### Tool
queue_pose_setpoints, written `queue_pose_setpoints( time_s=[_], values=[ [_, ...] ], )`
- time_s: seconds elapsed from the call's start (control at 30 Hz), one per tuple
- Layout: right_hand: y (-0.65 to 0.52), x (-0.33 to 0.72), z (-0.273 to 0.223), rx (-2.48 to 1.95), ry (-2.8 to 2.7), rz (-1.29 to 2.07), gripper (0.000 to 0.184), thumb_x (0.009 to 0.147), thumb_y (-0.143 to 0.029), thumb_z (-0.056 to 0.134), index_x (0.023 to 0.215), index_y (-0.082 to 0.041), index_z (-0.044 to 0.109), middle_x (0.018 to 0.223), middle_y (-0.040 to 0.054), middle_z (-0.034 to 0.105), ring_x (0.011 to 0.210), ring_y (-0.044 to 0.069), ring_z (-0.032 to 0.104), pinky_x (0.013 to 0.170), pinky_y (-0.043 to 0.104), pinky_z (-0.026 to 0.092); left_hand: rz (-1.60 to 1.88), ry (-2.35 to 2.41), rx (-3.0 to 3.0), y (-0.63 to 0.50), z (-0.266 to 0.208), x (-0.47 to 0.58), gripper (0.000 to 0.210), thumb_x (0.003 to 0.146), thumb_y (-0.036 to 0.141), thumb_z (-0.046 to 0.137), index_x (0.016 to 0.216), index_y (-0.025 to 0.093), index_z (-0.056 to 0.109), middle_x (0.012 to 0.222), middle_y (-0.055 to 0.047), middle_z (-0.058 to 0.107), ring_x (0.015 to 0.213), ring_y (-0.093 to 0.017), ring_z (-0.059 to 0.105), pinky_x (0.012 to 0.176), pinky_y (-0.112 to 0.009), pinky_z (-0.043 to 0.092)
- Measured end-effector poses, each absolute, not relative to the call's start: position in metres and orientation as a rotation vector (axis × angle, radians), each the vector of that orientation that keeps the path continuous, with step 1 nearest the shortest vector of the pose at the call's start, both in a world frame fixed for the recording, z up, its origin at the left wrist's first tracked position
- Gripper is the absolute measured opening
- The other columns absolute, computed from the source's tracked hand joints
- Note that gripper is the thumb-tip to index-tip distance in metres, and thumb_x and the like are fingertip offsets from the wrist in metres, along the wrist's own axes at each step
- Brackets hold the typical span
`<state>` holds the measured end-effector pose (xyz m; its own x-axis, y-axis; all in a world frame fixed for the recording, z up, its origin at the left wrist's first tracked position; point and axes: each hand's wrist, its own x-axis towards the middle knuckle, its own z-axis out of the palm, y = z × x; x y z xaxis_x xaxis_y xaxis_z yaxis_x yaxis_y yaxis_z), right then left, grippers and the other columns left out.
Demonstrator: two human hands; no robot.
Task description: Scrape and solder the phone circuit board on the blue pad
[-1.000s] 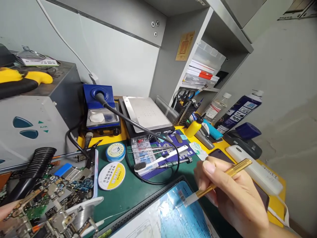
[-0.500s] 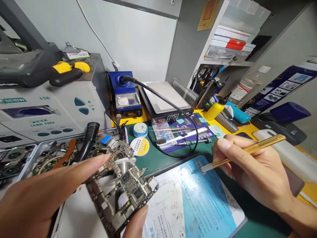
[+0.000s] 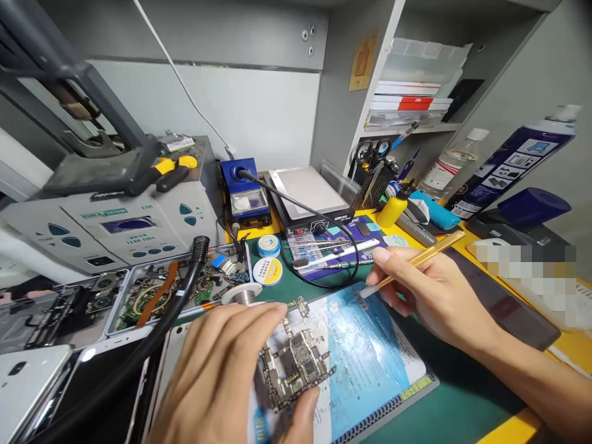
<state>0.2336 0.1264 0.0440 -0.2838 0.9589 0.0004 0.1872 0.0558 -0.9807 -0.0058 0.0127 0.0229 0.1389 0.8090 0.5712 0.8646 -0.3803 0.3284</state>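
Nearest, the left hand (image 3: 217,370) has its grip clenched around a circuit board (image 3: 303,364), thumb at the lower edge and fingers along the left side; the board is held above the left part of a blue-and-white sheet (image 3: 365,357) lying on a green mat (image 3: 451,370); the right hand (image 3: 428,290) grasps a slim gold brush (image 3: 439,248), its pale tip over the sheet's upper part, though whether it touches I cannot tell; left of the left hand, phones and a thick black hose (image 3: 185,290) cross the near corner of the bench (image 3: 511,428). Just beyond the fingers sits a wire spool (image 3: 243,295); behind it are a white-and-yellow disc (image 3: 268,272) and a round blue tub (image 3: 269,246); to their right lie a toothbrush (image 3: 345,251) and a thin screwdriver (image 3: 335,266). Farther back stand a grey air station (image 3: 127,231), a blue iron stand (image 3: 245,200), a flat heating plate (image 3: 311,190) and a yellow bottle (image 3: 392,211); farthest, boxes (image 3: 411,102) fill a shelf.
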Motion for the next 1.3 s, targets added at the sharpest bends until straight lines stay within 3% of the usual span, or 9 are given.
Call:
queue_pose_setpoints(
  time_s=[0.33,0.57,0.97,1.3],
  values=[
    [0.131,0.233,0.045,-1.040,-1.521,1.527,0.032,0.093,-0.044,0.066,0.077,-0.017,0.066,0.050,-0.0065,0.046,0.040,0.007,0.042,0.038,0.019,0.027,-0.988,-1.555,-2.380,0.015,0.034,0.009,0.054,0.083,0.028,0.069,0.131,0.010,0.052,0.121,-0.011,0.062,0.117,-0.023,0.052,0.110,-0.043,0.039],
    [0.134,0.234,0.045,-0.975,-1.474,1.526,0.030,0.092,-0.040,0.067,0.076,-0.015,0.067,0.051,-0.0065,0.050,0.038,0.007,0.042,0.035,0.019,0.026,-0.943,-1.486,-2.543,0.019,0.034,0.015,0.055,0.083,0.024,0.068,0.133,0.013,0.048,0.120,-0.010,0.061,0.112,-0.024,0.052,0.104,-0.046,0.040],
    [0.138,0.232,0.047,-0.892,-1.419,1.494,0.030,0.086,-0.036,0.070,0.064,-0.018,0.061,0.057,-0.0025,0.057,0.041,0.009,0.047,0.033,0.021,0.025,-0.788,-1.677,-2.637,0.023,0.030,0.014,0.061,0.088,0.034,0.066,0.141,0.020,0.040,0.125,-0.010,0.056,0.115,-0.025,0.051,0.102,-0.047,0.042],
    [0.136,0.233,0.048,-0.879,-1.466,1.475,0.028,0.090,-0.035,0.068,0.068,-0.017,0.064,0.050,-0.0054,0.052,0.039,0.008,0.046,0.033,0.020,0.027,-0.798,-1.826,-2.599,0.019,0.029,0.015,0.062,0.089,0.036,0.064,0.144,0.024,0.038,0.125,-0.009,0.054,0.115,-0.025,0.052,0.099,-0.047,0.047]
  ],
)
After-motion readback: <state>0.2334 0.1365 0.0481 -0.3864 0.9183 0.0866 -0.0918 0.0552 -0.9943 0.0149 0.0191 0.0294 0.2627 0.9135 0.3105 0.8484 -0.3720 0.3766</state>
